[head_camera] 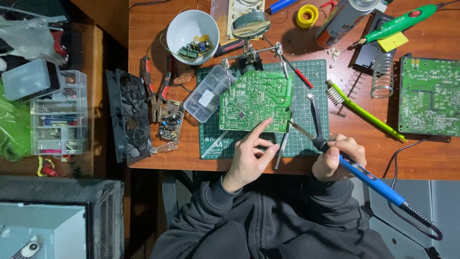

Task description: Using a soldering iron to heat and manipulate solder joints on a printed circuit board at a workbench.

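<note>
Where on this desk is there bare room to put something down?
Bare wood lies between the green cutting mat and the right-hand green circuit board, below the yellow-green brush. The top edge around the white bowl is crowded.

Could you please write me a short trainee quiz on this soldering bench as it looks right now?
1. True or false: the right hand holds the blue soldering iron.
2. What does the left hand touch with its index finger?
A. the white bowl
B. the green circuit board clamped over the cutting mat
C. the yellow-handled brush
3. Fill in: the second green board lies at the table's far ____ side.

Key:
1. True.
2. B, at the board's near edge.
3. Right.
</note>
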